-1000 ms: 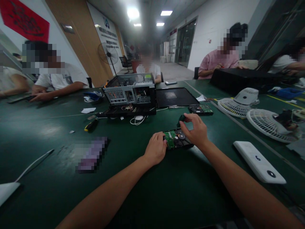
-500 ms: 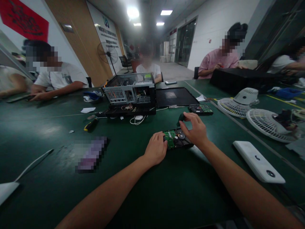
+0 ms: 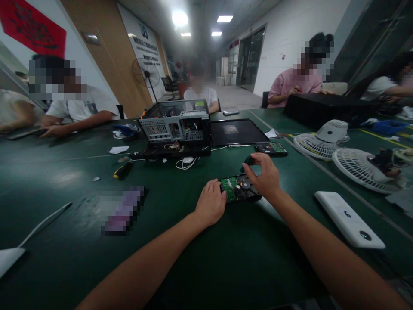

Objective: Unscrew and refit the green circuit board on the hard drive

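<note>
The green table (image 3: 200,262) fills the lower frame and gives firm backing, so the drive is best worked flat against it. The opened computer case (image 3: 176,127), upper centre, stands well beyond the hands, leaving the wrists room. The hard drive (image 3: 229,186) lies just right of the frame's centre, circuit board up. The right hand (image 3: 265,174) comes in over its far right part, thumb and fingertips closed in a pinch on a dark tool handle. The left hand (image 3: 211,203) is closed around the drive's left end, fingers on top; that brace should stay firm against any twist. The tool handle (image 3: 248,160) leans a little; standing it straighter, with steady downward pressure, would probably seat it better. Its tip is too small and dark to tell what it meets.
</note>
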A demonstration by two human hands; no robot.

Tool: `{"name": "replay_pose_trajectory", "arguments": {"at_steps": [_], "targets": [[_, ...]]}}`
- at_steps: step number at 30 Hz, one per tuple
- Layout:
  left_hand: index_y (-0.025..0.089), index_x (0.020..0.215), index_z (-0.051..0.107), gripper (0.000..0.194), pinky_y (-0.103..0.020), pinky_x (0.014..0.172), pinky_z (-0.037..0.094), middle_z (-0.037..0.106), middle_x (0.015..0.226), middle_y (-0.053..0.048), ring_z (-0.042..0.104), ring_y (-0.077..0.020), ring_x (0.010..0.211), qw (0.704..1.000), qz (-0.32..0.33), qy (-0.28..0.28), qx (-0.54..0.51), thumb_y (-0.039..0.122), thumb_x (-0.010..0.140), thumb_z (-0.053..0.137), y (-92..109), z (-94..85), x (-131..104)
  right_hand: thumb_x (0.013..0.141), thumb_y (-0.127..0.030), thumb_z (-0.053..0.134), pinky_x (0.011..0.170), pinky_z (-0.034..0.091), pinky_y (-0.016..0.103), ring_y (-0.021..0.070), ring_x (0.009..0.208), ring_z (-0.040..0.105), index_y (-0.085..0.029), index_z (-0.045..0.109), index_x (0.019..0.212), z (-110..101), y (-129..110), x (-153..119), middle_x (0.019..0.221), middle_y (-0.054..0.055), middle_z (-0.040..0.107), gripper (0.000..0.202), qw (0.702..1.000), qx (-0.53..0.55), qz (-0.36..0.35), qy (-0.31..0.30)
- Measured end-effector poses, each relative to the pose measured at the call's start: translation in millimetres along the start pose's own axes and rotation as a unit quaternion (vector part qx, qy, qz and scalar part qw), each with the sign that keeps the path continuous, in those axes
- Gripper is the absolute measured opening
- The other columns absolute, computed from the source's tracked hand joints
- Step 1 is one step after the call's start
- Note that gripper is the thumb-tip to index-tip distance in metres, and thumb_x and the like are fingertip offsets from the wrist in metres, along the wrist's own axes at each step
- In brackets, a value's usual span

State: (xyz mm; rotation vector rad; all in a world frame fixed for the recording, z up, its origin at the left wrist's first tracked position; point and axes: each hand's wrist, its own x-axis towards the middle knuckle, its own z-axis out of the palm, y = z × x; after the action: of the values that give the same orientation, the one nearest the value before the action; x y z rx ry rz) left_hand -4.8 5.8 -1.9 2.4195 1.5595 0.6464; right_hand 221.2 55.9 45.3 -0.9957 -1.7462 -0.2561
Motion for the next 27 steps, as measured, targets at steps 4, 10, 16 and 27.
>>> {"name": "replay_pose_trajectory", "arguments": {"at_steps": [4, 10, 16, 27], "targets": [[0.009, 0.137, 0.051, 0.043, -0.048, 0.121, 0.033, 0.052, 0.146, -0.02, 0.043, -0.0306, 0.142, 0.999, -0.012, 0.006, 0.031, 0.034, 0.104, 0.039, 1.6, 1.2, -0.4, 0.09, -0.026, 0.071, 0.081, 0.062, 0.041, 0.0204, 0.085, 0.066, -0.022, 0.058, 0.126, -2.8, -2.0, 2.5, 0.112, 0.01, 0.062, 0.039, 1.0, -0.003, -0.009, -0.005], [0.008, 0.136, 0.052, 0.044, -0.048, 0.12, 0.035, 0.052, 0.146, -0.021, 0.044, -0.0312, 0.142, 0.999, -0.011, 0.002, 0.036, 0.035, 0.104, 0.038, 2.9, -1.2, -0.9, 0.09, -0.025, 0.068, 0.082, 0.061, 0.041, 0.0215, 0.088, 0.067, -0.022, 0.057, 0.128, -4.1, -3.7, 2.7, 0.115, 0.011, 0.063, 0.039, 1.0, 0.005, -0.007, -0.013], [0.012, 0.136, 0.051, 0.042, -0.049, 0.12, 0.035, 0.052, 0.147, -0.019, 0.043, -0.0303, 0.143, 1.0, -0.011, -0.002, 0.019, 0.035, 0.103, 0.039, 0.8, -1.1, 0.0, 0.092, -0.026, 0.066, 0.084, 0.06, 0.041, 0.0215, 0.088, 0.068, -0.023, 0.056, 0.13, -3.6, -4.0, 2.3, 0.113, 0.01, 0.067, 0.039, 1.0, -0.01, -0.001, -0.019], [0.012, 0.136, 0.052, 0.042, -0.049, 0.118, 0.037, 0.052, 0.145, -0.019, 0.045, -0.0305, 0.141, 1.0, -0.004, 0.002, 0.021, 0.037, 0.104, 0.039, -2.1, 1.0, 0.2, 0.093, -0.025, 0.064, 0.086, 0.058, 0.043, 0.0221, 0.088, 0.065, -0.022, 0.059, 0.132, -8.7, -8.7, 6.8, 0.103, 0.009, 0.064, 0.039, 0.999, -0.012, -0.021, -0.023]]}}
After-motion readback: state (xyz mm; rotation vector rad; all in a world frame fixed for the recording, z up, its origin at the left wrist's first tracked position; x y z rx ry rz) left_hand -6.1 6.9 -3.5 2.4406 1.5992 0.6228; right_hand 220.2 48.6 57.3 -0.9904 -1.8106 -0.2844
